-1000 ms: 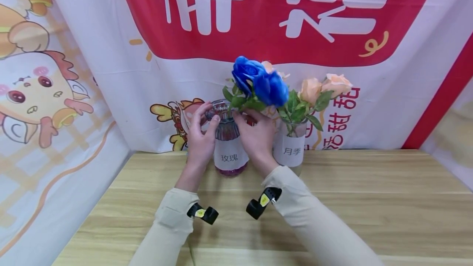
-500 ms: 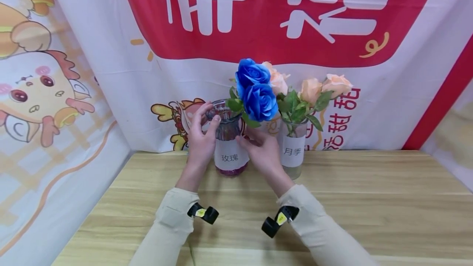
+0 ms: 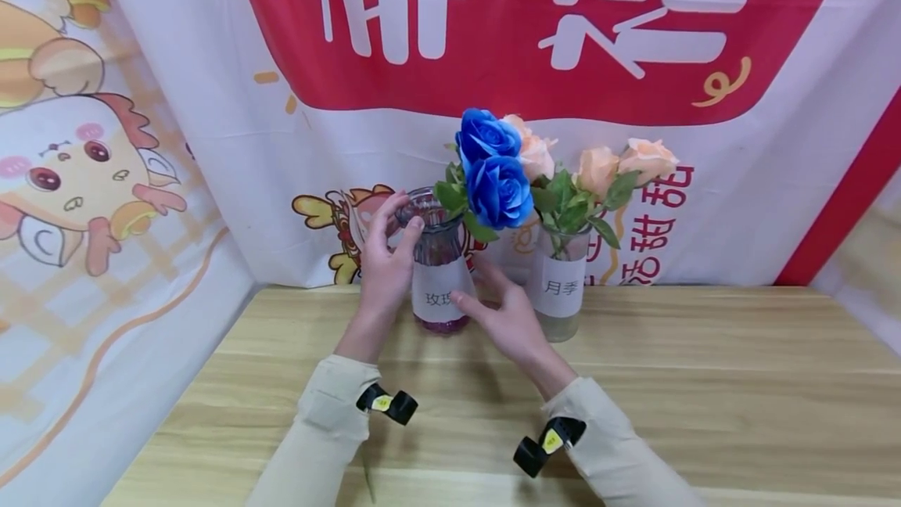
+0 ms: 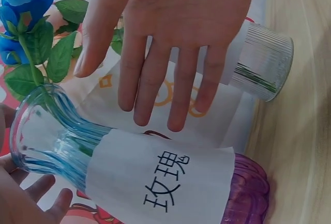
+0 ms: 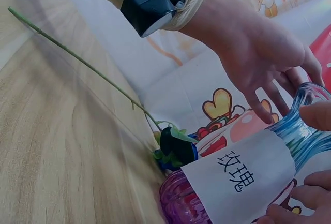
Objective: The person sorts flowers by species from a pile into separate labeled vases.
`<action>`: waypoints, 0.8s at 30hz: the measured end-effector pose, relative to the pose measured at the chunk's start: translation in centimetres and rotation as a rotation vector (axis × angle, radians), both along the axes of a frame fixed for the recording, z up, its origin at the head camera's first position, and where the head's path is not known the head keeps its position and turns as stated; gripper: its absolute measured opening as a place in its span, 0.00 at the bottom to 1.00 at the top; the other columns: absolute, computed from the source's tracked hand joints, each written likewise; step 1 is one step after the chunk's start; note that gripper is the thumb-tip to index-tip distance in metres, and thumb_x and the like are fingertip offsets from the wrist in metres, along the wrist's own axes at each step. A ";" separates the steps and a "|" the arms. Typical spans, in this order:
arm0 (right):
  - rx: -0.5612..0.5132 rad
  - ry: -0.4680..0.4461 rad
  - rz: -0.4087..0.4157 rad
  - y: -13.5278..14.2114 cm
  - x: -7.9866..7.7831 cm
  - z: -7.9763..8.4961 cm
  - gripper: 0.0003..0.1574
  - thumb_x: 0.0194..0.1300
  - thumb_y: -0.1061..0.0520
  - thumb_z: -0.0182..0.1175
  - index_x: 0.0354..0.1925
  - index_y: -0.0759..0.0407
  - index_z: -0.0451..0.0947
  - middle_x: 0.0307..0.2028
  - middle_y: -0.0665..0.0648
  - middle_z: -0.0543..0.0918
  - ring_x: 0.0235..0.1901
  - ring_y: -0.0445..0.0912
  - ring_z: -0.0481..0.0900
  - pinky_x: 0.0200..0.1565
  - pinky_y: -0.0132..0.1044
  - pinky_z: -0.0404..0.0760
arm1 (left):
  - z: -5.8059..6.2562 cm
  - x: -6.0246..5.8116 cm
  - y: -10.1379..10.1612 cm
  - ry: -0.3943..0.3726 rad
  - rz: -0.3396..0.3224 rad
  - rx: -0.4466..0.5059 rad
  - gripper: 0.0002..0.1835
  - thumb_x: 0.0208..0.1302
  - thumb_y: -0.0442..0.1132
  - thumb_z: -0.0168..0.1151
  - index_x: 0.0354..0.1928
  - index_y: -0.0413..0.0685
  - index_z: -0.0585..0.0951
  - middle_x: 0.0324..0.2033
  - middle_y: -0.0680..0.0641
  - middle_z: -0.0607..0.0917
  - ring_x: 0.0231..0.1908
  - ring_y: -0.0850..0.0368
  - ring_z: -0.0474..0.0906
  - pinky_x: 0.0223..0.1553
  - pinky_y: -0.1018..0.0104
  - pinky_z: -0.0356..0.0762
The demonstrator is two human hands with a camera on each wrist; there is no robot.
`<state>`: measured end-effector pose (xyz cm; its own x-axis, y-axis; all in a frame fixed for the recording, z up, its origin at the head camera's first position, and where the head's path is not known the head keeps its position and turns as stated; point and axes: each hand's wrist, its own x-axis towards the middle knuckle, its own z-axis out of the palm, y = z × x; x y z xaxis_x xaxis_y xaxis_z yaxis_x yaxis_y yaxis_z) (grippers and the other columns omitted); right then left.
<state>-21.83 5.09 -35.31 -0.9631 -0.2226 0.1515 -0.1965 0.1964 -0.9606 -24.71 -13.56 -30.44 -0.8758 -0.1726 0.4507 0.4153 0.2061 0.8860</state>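
Note:
My left hand (image 3: 389, 257) holds the neck of a glass vase (image 3: 438, 245), thumb in front and fingers around the rim. The vase stands upright, with a white paper label and a purple base. A stem of blue roses (image 3: 496, 190) leans out of its mouth to the right; the left wrist view shows the green stem (image 4: 32, 61) running inside the glass. My right hand (image 3: 512, 319) is beside the vase on its right, fingers straight and spread, holding nothing. In the left wrist view the right palm (image 4: 181, 12) faces the camera.
A second labelled glass vase (image 3: 561, 288) with peach roses (image 3: 598, 170) stands to the right. Another blue rose (image 5: 176, 146) lies on the wooden table (image 3: 655, 397) left of the first vase, mostly hidden by my left arm in the head view. A printed cloth (image 3: 232, 147) hangs behind.
My right hand has let go of the blue roses and drawn down and to the right. The roses have settled leaning on the vase rim. The left hand stays at the neck.

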 end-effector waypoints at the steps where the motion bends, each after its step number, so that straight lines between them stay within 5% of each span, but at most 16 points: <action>1: 0.001 0.000 0.005 0.0 0.0 0.0 0.47 0.75 0.45 0.66 0.83 0.47 0.58 0.81 0.57 0.66 0.78 0.58 0.68 0.73 0.57 0.76 | 0.1 0.1 -0.1 -0.014 -0.003 -0.002 0.26 0.79 0.50 0.59 0.76 0.61 0.72 0.78 0.57 0.69 0.74 0.49 0.67 0.73 0.42 0.73; 11: -0.003 -0.012 0.040 0.1 -0.2 0.0 0.45 0.76 0.47 0.64 0.83 0.47 0.58 0.82 0.57 0.64 0.80 0.56 0.65 0.75 0.58 0.73 | -0.3 3.0 -3.8 -0.213 0.063 -0.045 0.31 0.78 0.53 0.62 0.78 0.64 0.69 0.79 0.52 0.70 0.75 0.52 0.69 0.76 0.46 0.71; 17: -0.005 -0.024 0.038 0.1 -0.3 -0.1 0.45 0.76 0.47 0.64 0.83 0.47 0.58 0.82 0.57 0.65 0.79 0.57 0.66 0.76 0.59 0.71 | -1.9 5.4 -6.9 -0.409 0.098 -0.051 0.33 0.75 0.49 0.66 0.78 0.57 0.69 0.75 0.53 0.75 0.72 0.54 0.74 0.65 0.64 0.80; 24: -0.024 -0.021 0.051 0.2 -0.3 -0.2 0.45 0.76 0.47 0.64 0.83 0.47 0.58 0.82 0.56 0.64 0.79 0.58 0.66 0.76 0.59 0.72 | -5.4 7.1 -9.5 -0.599 0.078 -0.107 0.40 0.72 0.47 0.69 0.80 0.48 0.64 0.77 0.43 0.72 0.70 0.45 0.76 0.71 0.49 0.78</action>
